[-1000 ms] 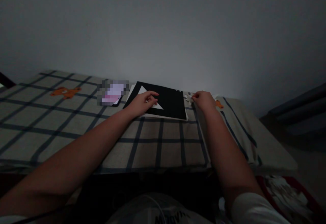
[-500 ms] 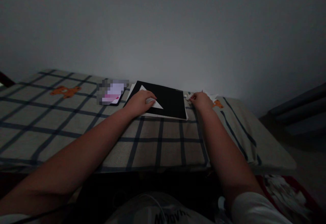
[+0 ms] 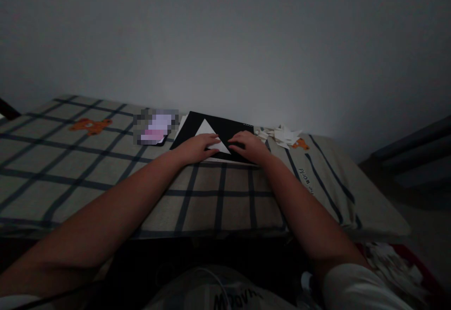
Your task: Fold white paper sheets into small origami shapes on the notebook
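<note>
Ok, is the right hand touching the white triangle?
Apart: the head view shows a strip of black cover between the right hand and white triangle.

A phone point(image 3: 157, 129) lies on checked cloth point(image 3: 102, 164) — below, a red container point(image 3: 427, 270).

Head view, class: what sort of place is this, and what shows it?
Probably a room at home: a checked cloth with orange animal figures is spread before a plain wall.

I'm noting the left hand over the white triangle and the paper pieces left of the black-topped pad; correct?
Not quite: the head view shows the paper pieces right of the black-topped pad; the left hand is over the white triangle.
</note>
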`<state>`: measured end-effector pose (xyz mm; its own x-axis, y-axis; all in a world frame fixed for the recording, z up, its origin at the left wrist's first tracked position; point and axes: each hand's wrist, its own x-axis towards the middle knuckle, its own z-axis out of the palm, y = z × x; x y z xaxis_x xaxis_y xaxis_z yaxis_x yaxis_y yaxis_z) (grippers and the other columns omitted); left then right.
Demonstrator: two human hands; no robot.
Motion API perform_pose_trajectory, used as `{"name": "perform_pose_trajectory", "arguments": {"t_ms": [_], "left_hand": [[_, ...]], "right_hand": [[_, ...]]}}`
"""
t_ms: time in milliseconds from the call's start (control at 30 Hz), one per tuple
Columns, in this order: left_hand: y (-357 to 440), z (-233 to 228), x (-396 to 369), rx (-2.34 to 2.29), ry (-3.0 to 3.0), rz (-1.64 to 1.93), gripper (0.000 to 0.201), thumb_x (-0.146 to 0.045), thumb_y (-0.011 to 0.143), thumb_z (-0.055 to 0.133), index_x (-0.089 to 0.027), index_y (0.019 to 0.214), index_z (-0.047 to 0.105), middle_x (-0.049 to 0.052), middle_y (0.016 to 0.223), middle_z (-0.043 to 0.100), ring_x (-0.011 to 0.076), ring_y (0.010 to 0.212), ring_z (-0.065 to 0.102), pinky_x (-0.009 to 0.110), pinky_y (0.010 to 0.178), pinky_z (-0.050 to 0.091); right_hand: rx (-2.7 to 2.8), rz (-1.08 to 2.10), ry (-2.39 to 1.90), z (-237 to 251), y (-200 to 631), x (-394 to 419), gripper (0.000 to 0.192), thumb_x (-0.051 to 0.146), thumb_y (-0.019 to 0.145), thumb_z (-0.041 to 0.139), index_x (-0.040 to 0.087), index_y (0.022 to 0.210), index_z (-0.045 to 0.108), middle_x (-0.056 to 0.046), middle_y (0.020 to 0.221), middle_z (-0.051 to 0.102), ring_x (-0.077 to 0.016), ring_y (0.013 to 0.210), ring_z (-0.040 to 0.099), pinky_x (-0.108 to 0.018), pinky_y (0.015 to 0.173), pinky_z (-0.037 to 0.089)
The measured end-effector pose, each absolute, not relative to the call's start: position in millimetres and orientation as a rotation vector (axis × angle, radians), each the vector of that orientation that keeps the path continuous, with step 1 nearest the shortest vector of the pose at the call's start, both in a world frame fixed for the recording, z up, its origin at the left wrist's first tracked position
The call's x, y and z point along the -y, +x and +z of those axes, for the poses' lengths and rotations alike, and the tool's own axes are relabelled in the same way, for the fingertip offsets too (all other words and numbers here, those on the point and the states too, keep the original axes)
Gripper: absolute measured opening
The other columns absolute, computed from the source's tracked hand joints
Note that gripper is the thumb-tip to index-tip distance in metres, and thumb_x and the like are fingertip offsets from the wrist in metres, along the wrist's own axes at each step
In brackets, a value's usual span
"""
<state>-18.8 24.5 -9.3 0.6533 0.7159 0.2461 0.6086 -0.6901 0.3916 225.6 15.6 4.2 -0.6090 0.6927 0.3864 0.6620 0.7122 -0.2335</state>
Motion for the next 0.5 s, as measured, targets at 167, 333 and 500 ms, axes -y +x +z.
{"name": "perform_pose_trajectory", "arguments": {"t_ms": [167, 333, 500], "left_hand": [[-19, -13, -29, -0.994, 2.618, 0.658, 0.053, -0.036, 0.088, 0.051, -0.012, 0.135, 0.052, 0.015, 0.141, 0.052, 0.0249, 0.132, 0.046, 0.040, 0.112, 0.032], [-19, -12, -30, -0.983, 2.638, 0.770, 0.045, -0.027, 0.086, 0.050, -0.014, 0.129, 0.057, 0.012, 0.136, 0.056, 0.0234, 0.127, 0.050, 0.042, 0.109, 0.037], [-20, -2, -26, -1.032, 2.686, 0.966, 0.038, -0.028, 0.088, 0.051, -0.017, 0.122, 0.061, 0.010, 0.124, 0.062, 0.0245, 0.118, 0.054, 0.045, 0.104, 0.040]], "right_hand": [[2.560, 0.136, -0.978, -8, 210, -15, 0.035, 0.039, 0.089, 0.059, 0.021, 0.118, 0.068, -0.011, 0.123, 0.064, -0.0237, 0.111, 0.056, -0.039, 0.094, 0.044], [2.579, 0.128, -0.978, -6, 214, -16, 0.025, 0.026, 0.089, 0.058, 0.017, 0.109, 0.072, -0.011, 0.115, 0.068, -0.0215, 0.106, 0.060, -0.036, 0.093, 0.046], [2.504, 0.122, -1.095, 2, 215, -14, 0.021, 0.019, 0.089, 0.055, 0.014, 0.094, 0.075, -0.011, 0.098, 0.073, -0.0199, 0.093, 0.064, -0.032, 0.086, 0.047]]}}
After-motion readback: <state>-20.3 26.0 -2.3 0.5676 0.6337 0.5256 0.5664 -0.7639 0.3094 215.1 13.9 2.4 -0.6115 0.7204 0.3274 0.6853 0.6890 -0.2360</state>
